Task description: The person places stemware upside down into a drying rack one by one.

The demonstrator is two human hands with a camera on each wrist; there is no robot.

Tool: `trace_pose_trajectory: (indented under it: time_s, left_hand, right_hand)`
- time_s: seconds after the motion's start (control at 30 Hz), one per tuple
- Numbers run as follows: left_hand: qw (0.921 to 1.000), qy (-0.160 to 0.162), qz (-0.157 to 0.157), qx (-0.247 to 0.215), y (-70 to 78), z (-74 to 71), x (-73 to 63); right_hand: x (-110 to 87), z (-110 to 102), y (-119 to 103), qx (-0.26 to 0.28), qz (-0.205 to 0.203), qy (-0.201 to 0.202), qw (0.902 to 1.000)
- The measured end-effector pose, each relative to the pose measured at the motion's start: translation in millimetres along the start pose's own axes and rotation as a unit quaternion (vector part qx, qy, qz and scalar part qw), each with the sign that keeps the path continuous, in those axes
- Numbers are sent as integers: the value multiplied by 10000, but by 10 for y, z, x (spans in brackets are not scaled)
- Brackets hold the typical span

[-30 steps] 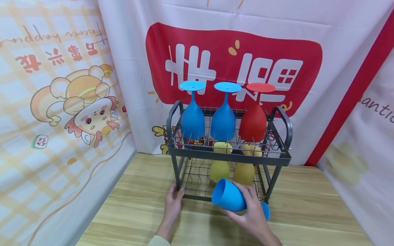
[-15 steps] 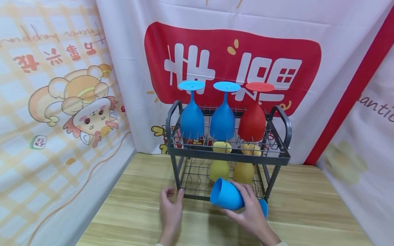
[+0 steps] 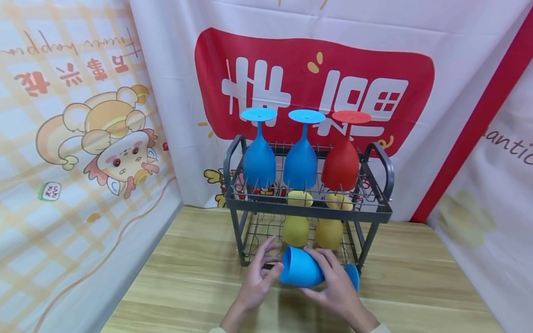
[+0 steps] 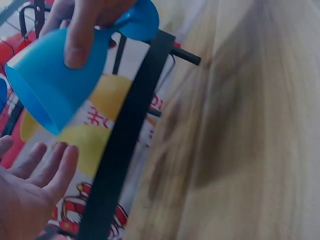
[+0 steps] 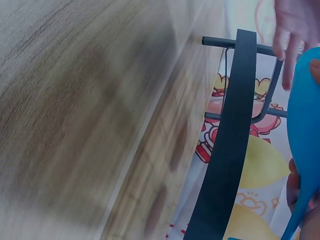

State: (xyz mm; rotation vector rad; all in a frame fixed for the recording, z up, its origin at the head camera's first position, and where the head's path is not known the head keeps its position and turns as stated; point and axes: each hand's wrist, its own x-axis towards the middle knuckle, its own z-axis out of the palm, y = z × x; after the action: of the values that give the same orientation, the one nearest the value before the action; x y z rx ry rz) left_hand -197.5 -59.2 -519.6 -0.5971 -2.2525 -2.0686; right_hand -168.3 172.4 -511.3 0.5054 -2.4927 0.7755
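In the head view my right hand point(image 3: 335, 284) grips a blue plastic goblet point(image 3: 300, 269) round its bowl, tipped on its side with the mouth facing left and the foot at the right. My left hand point(image 3: 257, 277) is beside the goblet's mouth, its fingers spread and relaxed with nothing held. The left wrist view shows those fingers point(image 4: 52, 167) just below the goblet's rim. Behind both hands stands a dark two-tier dish rack point(image 3: 308, 210). Two yellow goblets, one lighter point(image 3: 296, 230) and one more orange point(image 3: 330, 233), stand upside down on its lower tier.
Upside down on the upper tier are two blue goblets point(image 3: 259, 164) point(image 3: 300, 166) and a red goblet point(image 3: 341, 166). The rack's side handles point(image 3: 387, 175) rise above that tier. Printed cloth point(image 3: 175, 92) hangs behind and beside the wooden table point(image 3: 183, 277).
My left hand has left the rack's lower left corner and moved right to the goblet's mouth. The goblet in my right hand has shifted slightly left and turned more level.
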Motion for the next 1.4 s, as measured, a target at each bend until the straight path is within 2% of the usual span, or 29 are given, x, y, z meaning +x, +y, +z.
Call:
trace_pose_trajectory:
  time_s: [0.1,0.33,0.57,0.7,0.9,1.1,1.3,1.4]
  left_hand:
    - [9991,-355,-33,231,72,15,35]
    - [9947,-671,-112,772,201,20,83]
    - [9926,-976,-297,663,243,-8,84]
    - [9947,-848,-327,477,199,-10,79]
    - [9983,-494,-264,138,114,-14,63]
    - [9995,-148,-273,-95,50,-12,47]
    - [9978,174,-408,-495,31,10,34]
    - [9966,194,-499,-619,16,11,30]
  right_hand:
    - [-6,-2,6,-163,-221,-9,9996]
    - [-6,-35,19,-332,-467,36,9984]
    - [10,-76,3,-394,-488,-55,9980]
    - [8,-71,-6,-524,-541,-13,9972]
    - [-1,-70,-25,-678,-694,216,9950]
    - [8,-96,-46,-516,-953,586,9924]
    - [5,-102,-62,-329,-817,959,9915]
    - [9,-84,-70,-138,-814,1121,9903]
